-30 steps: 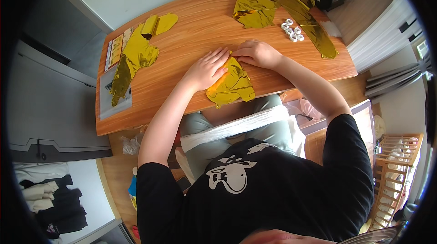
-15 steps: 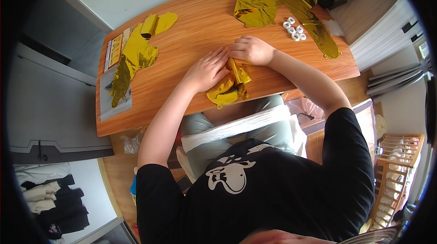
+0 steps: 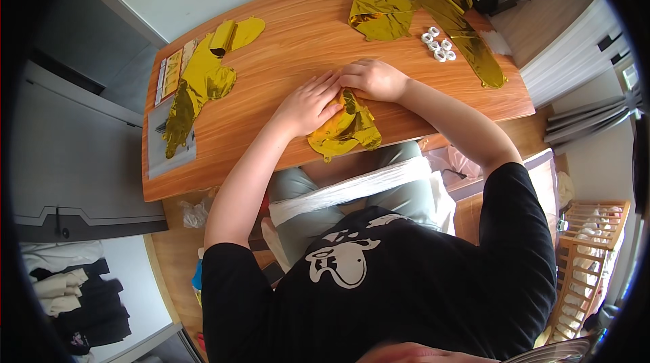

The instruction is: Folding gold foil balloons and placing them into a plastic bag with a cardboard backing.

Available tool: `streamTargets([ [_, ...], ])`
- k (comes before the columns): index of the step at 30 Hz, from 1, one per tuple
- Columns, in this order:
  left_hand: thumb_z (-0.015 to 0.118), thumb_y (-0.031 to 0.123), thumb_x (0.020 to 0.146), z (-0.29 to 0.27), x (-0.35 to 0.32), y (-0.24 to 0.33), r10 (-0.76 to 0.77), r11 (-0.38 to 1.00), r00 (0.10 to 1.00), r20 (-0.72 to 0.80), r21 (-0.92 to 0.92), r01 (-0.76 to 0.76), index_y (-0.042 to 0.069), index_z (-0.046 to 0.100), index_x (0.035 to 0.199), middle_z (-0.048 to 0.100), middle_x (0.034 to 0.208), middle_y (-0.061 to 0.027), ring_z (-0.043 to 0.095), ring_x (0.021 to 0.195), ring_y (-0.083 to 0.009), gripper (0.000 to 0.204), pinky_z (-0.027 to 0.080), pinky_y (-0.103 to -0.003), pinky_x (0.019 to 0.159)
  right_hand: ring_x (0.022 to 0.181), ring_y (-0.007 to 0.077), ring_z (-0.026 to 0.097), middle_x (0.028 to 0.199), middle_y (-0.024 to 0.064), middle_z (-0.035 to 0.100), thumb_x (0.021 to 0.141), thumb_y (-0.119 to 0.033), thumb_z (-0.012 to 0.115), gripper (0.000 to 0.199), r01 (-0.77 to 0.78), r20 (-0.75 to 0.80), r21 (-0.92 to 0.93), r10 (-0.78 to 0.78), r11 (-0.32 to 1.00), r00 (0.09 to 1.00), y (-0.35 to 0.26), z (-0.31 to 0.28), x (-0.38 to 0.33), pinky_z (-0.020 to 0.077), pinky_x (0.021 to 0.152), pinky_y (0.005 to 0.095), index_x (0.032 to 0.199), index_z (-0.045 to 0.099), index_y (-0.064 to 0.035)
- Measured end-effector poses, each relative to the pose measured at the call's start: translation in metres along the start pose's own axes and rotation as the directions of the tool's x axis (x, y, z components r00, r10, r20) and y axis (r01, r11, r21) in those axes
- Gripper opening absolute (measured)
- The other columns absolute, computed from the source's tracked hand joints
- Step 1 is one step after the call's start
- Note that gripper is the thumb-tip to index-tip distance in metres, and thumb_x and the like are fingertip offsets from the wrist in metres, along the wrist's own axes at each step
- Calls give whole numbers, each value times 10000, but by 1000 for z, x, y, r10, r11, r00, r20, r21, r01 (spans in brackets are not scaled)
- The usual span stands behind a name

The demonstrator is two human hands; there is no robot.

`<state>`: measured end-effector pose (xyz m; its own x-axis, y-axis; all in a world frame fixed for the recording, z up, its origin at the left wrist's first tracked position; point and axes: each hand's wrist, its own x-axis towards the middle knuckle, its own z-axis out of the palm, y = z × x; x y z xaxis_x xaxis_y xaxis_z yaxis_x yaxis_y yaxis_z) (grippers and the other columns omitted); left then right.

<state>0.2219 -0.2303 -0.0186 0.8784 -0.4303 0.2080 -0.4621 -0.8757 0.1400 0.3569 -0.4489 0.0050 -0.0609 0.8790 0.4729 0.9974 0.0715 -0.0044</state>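
Observation:
A crumpled gold foil balloon (image 3: 345,138), deflated, lies at the table's near edge in front of me. My left hand (image 3: 311,107) rests flat on its left side, fingers stretched out and pointing up to the right. At the balloon's upper end my right hand (image 3: 374,81) is closed, its curled fingers next to the left fingertips and gripping the foil; the pinch itself is hidden. Below both hands the loose foil spreads out, its rounded lower end reaching the table edge.
More flat gold foil balloons lie at the left (image 3: 206,79), at the back (image 3: 384,11) and at the right (image 3: 467,38). Several small white rolls (image 3: 440,46) sit at the right. A clear plastic bag (image 3: 162,160) lies near the left edge of the wooden table (image 3: 284,38).
The foil below my hands has unfolded and spread to the right. My right hand has shifted slightly downward; the left stays about in place.

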Motion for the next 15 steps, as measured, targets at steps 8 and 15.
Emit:
streamTargets([
  [8,417,495,1079,0,2,2,13,1000,1000,-15,-15,-13,23,419,1529,420,1605,-167,358,1511,-315,653,294,-466,1247,949,316,686,1070,89,677,788,-100,755,300,-94,25,142,91,985,996,0,-1,-6,580,812,427,1079,686,-82],
  [15,425,494,1075,0,2,1,2,1000,1000,2,7,-2,9,435,1514,436,1590,-185,371,1503,-321,654,301,-470,1242,985,290,691,1106,67,697,818,-114,704,221,18,4,0,-18,1000,1000,-1,-3,5,559,887,403,1037,686,-98],
])
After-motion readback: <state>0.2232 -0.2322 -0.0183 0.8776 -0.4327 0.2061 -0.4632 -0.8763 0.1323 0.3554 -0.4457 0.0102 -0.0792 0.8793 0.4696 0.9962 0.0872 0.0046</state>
